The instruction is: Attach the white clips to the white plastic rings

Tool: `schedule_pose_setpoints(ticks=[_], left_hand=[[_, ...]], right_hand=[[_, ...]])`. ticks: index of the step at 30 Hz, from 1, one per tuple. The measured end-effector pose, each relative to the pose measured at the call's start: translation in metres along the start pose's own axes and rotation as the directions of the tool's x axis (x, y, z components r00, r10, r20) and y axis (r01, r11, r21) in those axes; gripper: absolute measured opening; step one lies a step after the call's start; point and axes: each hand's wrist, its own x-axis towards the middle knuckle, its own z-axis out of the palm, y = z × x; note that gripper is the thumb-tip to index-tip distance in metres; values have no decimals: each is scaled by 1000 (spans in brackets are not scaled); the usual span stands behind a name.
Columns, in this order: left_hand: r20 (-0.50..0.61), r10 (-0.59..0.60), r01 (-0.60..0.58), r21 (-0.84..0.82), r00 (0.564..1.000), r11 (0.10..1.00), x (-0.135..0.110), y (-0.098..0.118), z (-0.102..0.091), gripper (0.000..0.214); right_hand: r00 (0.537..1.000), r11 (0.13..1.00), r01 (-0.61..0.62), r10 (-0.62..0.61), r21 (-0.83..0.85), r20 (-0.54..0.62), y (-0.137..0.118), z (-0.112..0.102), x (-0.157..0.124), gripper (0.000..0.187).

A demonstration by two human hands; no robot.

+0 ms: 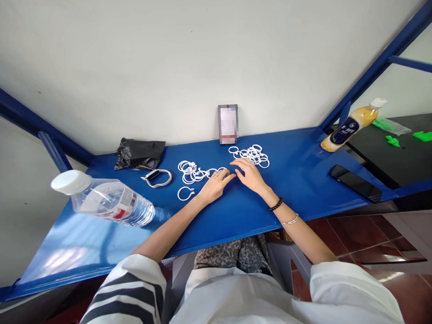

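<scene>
My left hand (214, 187) rests low over the blue table, its fingers stretched out and its thumb pointing right. Its fingertips touch or partly cover a white plastic ring at the right end of a loose row. To the left of it lies a cluster of white plastic rings (188, 172), and one separate ring with a gap (184, 194) sits nearer the front. My right hand (251, 175) is curved with thumb and fingers apart, nothing visible between them. Just behind it lies a second pile of white rings (256, 155). The two thumbs nearly meet.
A phone (228, 124) leans upright on the wall. At left are a water bottle (113, 200), a wristwatch (158, 178) and a black plastic bag (140, 154). At right stand a drink bottle (350, 126) and a flat dark phone (356, 182); green pieces (427, 135) lie beyond.
</scene>
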Motion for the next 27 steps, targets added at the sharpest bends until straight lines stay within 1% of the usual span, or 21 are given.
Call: schedule_pose_setpoints(ticks=[3, 5, 7, 10, 12, 16, 21, 24, 27], left_hand=[[-5, 52, -53, -46, 999, 998, 1, 2, -1, 39], [-10, 42, -43, -45, 999, 998, 1, 2, -1, 37], [-21, 0, -1, -40, 1000, 999, 2, 3, -2, 35], [-63, -96, 93, -54, 993, 994, 3, 5, -4, 34], [-96, -169, 159, -96, 981, 983, 4, 6, -5, 39], [-132, -291, 258, -219, 948, 941, 4, 1, -2, 50], [-194, -407, 339, -306, 893, 890, 3, -9, 7, 49], [-222, -438, 372, -283, 871, 884, 1, -11, 8, 50], [-274, -461, 425, -185, 844, 886, 1, -8, 4, 46]], right_hand=[[989, 997, 76, -74, -7, 124, 2, 7, -1, 32], [978, 993, 112, -106, -22, 179, 4, 10, -2, 25], [975, 992, 115, -103, -49, 198, 4, 11, -2, 17], [981, 992, 81, -63, -94, 184, 2, 8, -2, 11], [985, 993, 63, -47, -98, 165, 0, 6, -2, 11], [991, 996, 40, -30, -76, 129, -3, 4, -3, 13], [995, 998, 17, -11, -56, 94, -2, 3, -3, 17], [998, 999, -7, 11, -54, 60, -2, 2, -2, 17], [999, 999, -37, 37, -27, 10, -3, 2, -2, 16]])
